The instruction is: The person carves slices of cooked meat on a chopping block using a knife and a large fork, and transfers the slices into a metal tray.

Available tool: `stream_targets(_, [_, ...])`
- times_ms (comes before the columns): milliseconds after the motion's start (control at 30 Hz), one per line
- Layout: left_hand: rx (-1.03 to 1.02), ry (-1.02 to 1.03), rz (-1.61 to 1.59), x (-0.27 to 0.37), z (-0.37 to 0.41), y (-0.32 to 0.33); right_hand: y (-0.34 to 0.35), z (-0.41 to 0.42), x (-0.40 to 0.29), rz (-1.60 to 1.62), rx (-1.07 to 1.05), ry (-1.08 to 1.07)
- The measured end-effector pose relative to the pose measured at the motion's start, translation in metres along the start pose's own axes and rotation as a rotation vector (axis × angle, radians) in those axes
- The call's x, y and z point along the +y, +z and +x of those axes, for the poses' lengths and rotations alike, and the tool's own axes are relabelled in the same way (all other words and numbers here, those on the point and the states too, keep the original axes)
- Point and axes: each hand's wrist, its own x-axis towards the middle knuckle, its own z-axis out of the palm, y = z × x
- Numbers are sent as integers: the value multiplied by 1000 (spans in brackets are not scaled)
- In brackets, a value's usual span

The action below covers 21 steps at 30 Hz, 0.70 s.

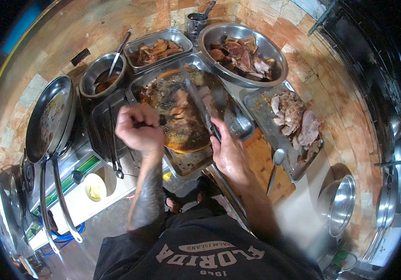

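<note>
My left hand (140,129) is closed on the dark handle of a fork (172,118), whose tines reach a piece of cooked meat (182,101). That meat lies on a round, dark-stained cutting board (172,140), set over a metal tray (186,171). In my right hand (229,150) is the black handle of a knife (197,98). The blade, partly blurred, points away from me, between the meat and some slices (207,99) to its right.
Around the board stand a steel bowl of meat (281,71), a tray of meat pieces (256,101), a smaller meat tray (186,39) and a sauce pot with a ladle (85,78). Tongs (116,164) and frying pans (50,119) are at left, a spoon (278,157) at right.
</note>
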Motion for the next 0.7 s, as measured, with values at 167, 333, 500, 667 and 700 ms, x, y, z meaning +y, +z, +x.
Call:
stream_targets(167, [-95, 49, 97, -11, -6, 5, 4, 3, -30, -3, 8, -51])
stream_targets(333, [-141, 70, 34, -14, -4, 2, 22, 10, -22, -19, 36, -105])
stream_targets(500, [-115, 80, 54, -13, -1, -3, 29, -33, 0, -85, 3, -43])
stream_targets(667, [-49, -1, 35, -13, 17, -5, -1, -47, -25, -119, -190, 138])
stream_targets(700, [-39, -20, 4, -14, 20, -4, 2, -35, -26, -81, -188, 107])
